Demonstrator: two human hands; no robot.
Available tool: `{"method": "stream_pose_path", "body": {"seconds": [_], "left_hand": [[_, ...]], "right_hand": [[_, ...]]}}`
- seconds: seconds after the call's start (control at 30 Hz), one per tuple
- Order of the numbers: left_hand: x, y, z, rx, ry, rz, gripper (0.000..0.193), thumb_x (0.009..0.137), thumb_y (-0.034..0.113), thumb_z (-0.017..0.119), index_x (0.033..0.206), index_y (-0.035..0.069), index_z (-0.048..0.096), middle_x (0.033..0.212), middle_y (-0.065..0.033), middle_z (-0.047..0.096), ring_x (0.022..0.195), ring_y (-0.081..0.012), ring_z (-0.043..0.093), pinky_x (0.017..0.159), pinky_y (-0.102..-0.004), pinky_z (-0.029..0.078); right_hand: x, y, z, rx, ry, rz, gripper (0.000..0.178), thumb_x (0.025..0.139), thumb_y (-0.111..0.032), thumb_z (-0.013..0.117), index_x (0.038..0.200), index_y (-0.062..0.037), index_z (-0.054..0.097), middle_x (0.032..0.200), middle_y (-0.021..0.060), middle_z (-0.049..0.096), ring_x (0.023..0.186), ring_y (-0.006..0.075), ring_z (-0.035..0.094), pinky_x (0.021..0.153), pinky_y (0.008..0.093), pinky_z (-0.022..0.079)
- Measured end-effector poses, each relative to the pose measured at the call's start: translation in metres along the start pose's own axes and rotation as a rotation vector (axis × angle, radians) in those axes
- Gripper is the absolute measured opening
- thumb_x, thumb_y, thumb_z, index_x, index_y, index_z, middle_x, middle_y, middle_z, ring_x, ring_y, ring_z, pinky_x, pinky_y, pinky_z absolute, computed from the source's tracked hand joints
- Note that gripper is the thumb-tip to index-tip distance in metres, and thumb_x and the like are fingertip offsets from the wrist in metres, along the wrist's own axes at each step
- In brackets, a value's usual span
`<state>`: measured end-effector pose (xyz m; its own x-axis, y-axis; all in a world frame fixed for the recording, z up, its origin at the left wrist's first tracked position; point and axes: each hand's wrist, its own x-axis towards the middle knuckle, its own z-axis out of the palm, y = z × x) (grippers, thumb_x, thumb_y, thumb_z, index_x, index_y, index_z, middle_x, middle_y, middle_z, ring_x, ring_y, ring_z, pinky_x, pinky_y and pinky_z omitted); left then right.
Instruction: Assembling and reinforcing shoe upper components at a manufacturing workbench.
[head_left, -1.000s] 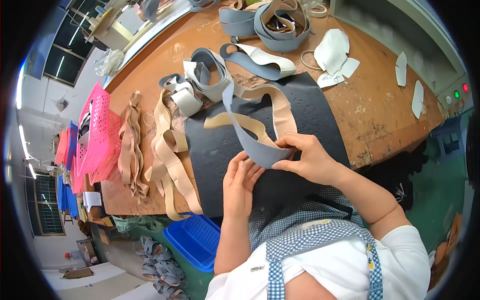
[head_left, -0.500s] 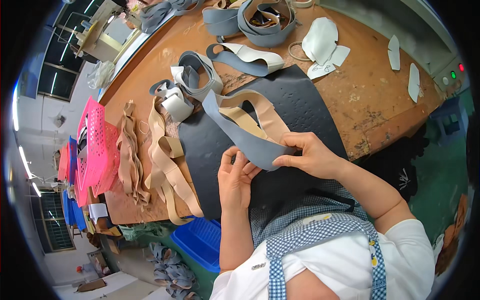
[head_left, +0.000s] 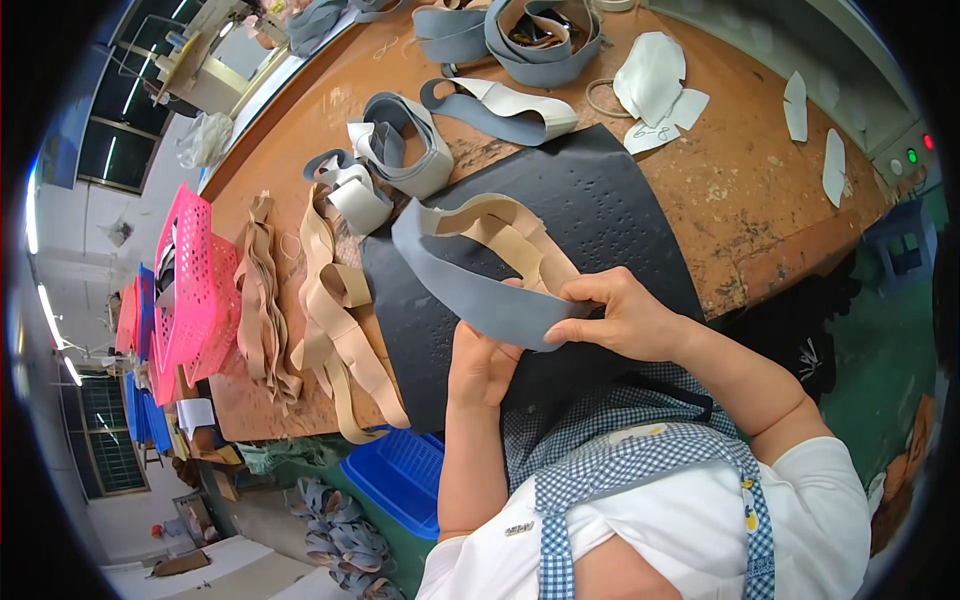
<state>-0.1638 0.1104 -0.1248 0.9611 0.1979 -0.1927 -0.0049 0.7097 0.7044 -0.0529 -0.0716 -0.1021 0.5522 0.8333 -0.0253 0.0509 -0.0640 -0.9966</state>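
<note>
A looped leather strip point(head_left: 470, 298), blue-grey outside and tan inside, is held up over a black pitted mat point(head_left: 610, 210). My right hand point(head_left: 625, 318) pinches the strip's right end between thumb and fingers. Beneath its lower edge, my left hand point(head_left: 482, 368) grips the strip from below; the strip hides most of those fingers, and a fingertip shows inside the loop. Left of the mat lie long tan strips point(head_left: 335, 330) and a bundle of brown strips point(head_left: 262, 310). Coiled grey and white strips point(head_left: 420, 150) rest beyond the mat.
White pattern pieces point(head_left: 650, 80) lie at the back right of the wooden table point(head_left: 760, 190). A pink perforated basket point(head_left: 195, 290) stands at the left edge. Below it on the floor are a blue basket point(head_left: 395, 485) and a pile of grey strips point(head_left: 345, 540).
My left hand has come up under the strip, its fingers passing behind it. The loop has opened wider and tilted, while my right hand keeps its pinch.
</note>
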Motion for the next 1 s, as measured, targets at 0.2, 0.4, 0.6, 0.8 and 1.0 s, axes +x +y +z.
{"method": "stream_pose_path", "body": {"seconds": [0.2, 0.4, 0.6, 0.8, 1.0], "left_hand": [[-0.005, -0.002, -0.009, 0.14, 0.022, 0.134, 0.039, 0.084, -0.002, 0.073, 0.119, -0.006, 0.059, 0.114, -0.0137, 0.067, 0.1, -0.0236, 0.068, 0.085, -0.0338, 0.058], [-0.009, 0.013, 0.001, 0.281, 0.056, -0.018, 0.036, 0.083, -0.005, 0.073, 0.117, -0.008, 0.061, 0.112, -0.0156, 0.067, 0.098, -0.0222, 0.068, 0.086, -0.0337, 0.057], [-0.02, 0.002, -0.007, 0.293, 0.174, 0.052, 0.042, 0.085, -0.003, 0.068, 0.124, -0.009, 0.056, 0.113, -0.0149, 0.066, 0.103, -0.023, 0.066, 0.09, -0.0336, 0.054], [-0.033, 0.005, -0.011, 0.053, -0.028, 0.141, 0.037, 0.087, -0.007, 0.056, 0.124, -0.004, 0.053, 0.114, -0.0129, 0.064, 0.109, -0.0231, 0.063, 0.095, -0.0342, 0.051], [-0.029, 0.009, -0.002, 0.378, 0.123, 0.212, 0.033, 0.084, -0.006, 0.071, 0.114, 0.0, 0.061, 0.106, -0.0101, 0.07, 0.096, -0.0163, 0.068, 0.088, -0.0306, 0.053]], "right_hand": [[0.0, -0.004, 0.009, 0.032, 0.047, 0.001, 0.02, 0.084, -0.015, 0.078, 0.087, 0.002, 0.068, 0.075, 0.0028, 0.064, 0.07, 0.0058, 0.055, 0.064, 0.0242, 0.046], [0.0, 0.003, 0.013, -0.028, 0.063, -0.13, 0.025, 0.081, -0.019, 0.081, 0.09, 0.0013, 0.069, 0.072, 0.005, 0.066, 0.066, 0.0054, 0.055, 0.059, 0.0238, 0.045], [-0.006, 0.004, 0.019, 0.089, 0.133, 0.037, 0.029, 0.076, -0.018, 0.085, 0.092, 0.0005, 0.07, 0.074, 0.0026, 0.066, 0.068, 0.0069, 0.059, 0.062, 0.0246, 0.047], [-0.004, 0.005, 0.02, 0.162, 0.061, 0.087, 0.025, 0.076, -0.017, 0.084, 0.088, 0.0007, 0.071, 0.073, 0.0008, 0.064, 0.066, 0.0063, 0.055, 0.062, 0.0238, 0.046], [-0.007, 0.01, 0.026, 0.059, 0.019, 0.046, 0.025, 0.075, -0.016, 0.084, 0.085, 0.0016, 0.071, 0.071, 0.0038, 0.062, 0.066, 0.0086, 0.056, 0.059, 0.0277, 0.045]]}}
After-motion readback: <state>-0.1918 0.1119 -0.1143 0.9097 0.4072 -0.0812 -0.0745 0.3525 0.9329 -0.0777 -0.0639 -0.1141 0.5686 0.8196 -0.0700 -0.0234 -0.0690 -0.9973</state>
